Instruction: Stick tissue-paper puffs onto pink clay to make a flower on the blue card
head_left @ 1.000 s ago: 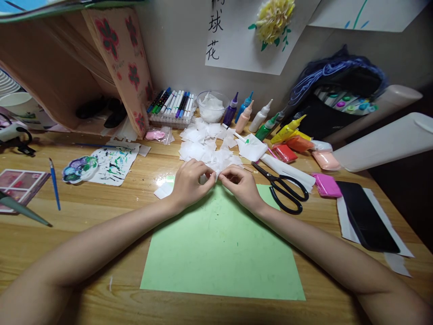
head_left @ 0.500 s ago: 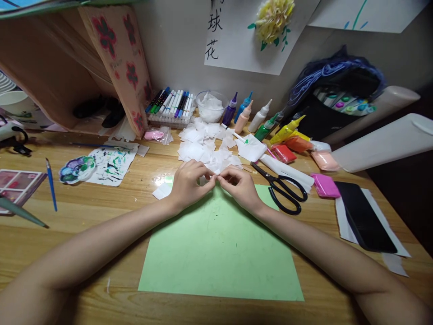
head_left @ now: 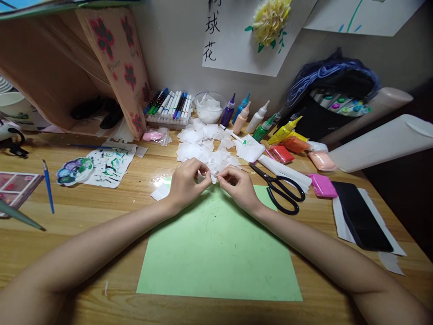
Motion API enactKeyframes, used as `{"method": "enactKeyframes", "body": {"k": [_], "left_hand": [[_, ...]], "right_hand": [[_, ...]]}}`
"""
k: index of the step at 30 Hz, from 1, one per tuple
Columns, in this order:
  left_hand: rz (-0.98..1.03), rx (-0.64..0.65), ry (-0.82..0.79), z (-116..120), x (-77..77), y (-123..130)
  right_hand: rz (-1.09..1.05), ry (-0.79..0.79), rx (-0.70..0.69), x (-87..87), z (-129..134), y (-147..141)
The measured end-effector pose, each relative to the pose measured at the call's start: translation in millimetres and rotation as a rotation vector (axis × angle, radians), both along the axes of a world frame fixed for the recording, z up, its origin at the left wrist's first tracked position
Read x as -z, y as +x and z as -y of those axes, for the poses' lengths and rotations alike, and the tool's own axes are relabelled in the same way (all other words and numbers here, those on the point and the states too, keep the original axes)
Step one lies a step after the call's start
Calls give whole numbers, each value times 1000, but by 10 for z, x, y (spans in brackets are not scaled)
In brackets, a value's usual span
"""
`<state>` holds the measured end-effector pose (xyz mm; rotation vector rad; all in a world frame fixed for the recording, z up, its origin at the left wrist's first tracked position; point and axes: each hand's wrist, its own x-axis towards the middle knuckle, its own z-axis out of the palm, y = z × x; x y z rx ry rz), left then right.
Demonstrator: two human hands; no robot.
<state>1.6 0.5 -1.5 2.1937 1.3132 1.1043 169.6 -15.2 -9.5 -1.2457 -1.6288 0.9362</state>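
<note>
My left hand (head_left: 188, 181) and my right hand (head_left: 238, 186) face each other over the far edge of a light green sheet (head_left: 218, 253). Thumb and forefinger of each are pinched, with a small gap between the two sets of fingertips. A small bit of white tissue paper (head_left: 214, 177) spans that gap, gripped from both sides; its ends are hidden by the fingers. Just beyond lies a spread of white tissue paper pieces (head_left: 196, 151). Another white paper piece (head_left: 160, 192) rests beside my left wrist. Black-handled scissors (head_left: 282, 187) lie right of my right hand.
Behind the tissue stand a glass bowl (head_left: 210, 118), markers (head_left: 171, 104) and several paint bottles (head_left: 259, 116). A phone (head_left: 363, 219) and pink clay packet (head_left: 323, 185) lie at right. On the left are a paint palette (head_left: 74, 171), a blue brush (head_left: 48, 187) and a cardboard box (head_left: 115, 67).
My fingertips have moved slightly apart, and more of the white tissue paper shows between them. The whole view has shifted a little.
</note>
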Motion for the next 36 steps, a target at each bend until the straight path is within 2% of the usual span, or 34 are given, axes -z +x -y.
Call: {"method": "enactKeyframes", "body": {"k": [12,24,36], "left_hand": [[158,-135,-120,-100,62,-27],[267,-199,-224,-140,58,-40],[310,-267,-259,-171,82,-69]], "right_hand": [[-28,2,87,-11,-19,-5],[-69,-22,154,21,-44,18],[-128,-14,235,13,-65,31]]}}
